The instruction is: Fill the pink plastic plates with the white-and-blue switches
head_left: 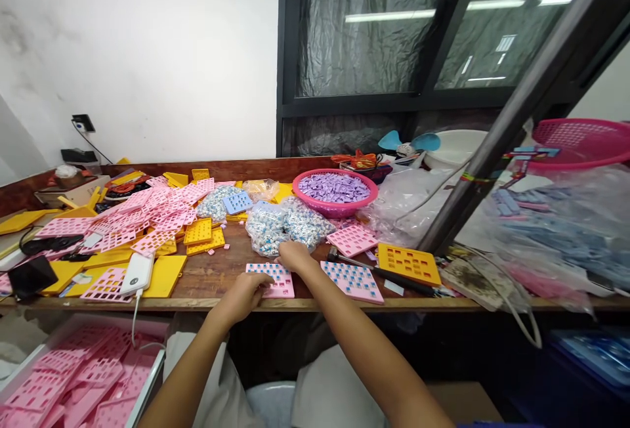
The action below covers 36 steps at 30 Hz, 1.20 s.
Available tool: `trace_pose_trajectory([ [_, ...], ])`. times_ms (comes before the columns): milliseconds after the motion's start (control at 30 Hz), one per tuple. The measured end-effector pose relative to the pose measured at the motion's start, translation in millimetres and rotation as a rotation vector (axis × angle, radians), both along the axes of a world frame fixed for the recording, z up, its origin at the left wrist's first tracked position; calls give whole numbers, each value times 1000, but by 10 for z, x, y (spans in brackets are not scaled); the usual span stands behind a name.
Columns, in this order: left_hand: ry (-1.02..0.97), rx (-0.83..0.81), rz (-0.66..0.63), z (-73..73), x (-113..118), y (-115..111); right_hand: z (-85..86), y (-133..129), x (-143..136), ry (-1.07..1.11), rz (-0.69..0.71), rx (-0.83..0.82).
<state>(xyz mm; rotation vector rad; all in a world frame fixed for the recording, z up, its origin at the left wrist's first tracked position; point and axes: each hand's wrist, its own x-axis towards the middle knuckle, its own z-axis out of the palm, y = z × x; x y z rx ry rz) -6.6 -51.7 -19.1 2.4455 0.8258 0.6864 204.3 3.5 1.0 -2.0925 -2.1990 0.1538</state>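
Note:
Just in front of me on the table edge lies a pink slotted plate (281, 288) with rows of small blue pieces in it. My left hand (246, 295) is over its left side, fingers curled together; whatever they hold, if anything, is too small to make out. Beyond the plate, my right hand (294, 256) reaches to the near side of a clear plastic bag (266, 226) full of small white and blue pieces. Its fingertips are bent inward and partly hidden. A second pink plate (352, 281) with blue pieces lies right of my right forearm.
A hammer (364, 264) lies beside a yellow slotted plate (409, 264). Behind stands a pink basket (335, 208) of purple pieces. Pink plates (162, 208) are heaped at left, near a white power bank (138, 273). A metal post (492, 132) slants up at right.

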Motion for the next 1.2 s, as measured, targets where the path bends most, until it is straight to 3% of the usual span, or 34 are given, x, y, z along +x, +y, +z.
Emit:
trace_pose_trajectory([
  [167, -15, 11, -18, -48, -23, 15, 13, -39, 56, 101, -1, 96],
  [300, -37, 34, -29, -91, -66, -32, -46, -313, 179, 227, 1, 225],
  [467, -70, 26, -23, -166, -86, -35, -366, -738, 199, 477, 87, 407],
  [633, -89, -2, -6, -173, -57, 31, -631, -848, 152, 595, 114, 456],
  [800, -49, -19, -24, -97, -39, 76, -621, -872, 186, 706, 159, 440],
  [933, -43, 8, 51, -109, -51, 22, -585, -911, 197, 749, 172, 434],
  [1200, -42, 33, 140, -168, -30, 4, -563, -897, 198, 614, 212, 422],
])
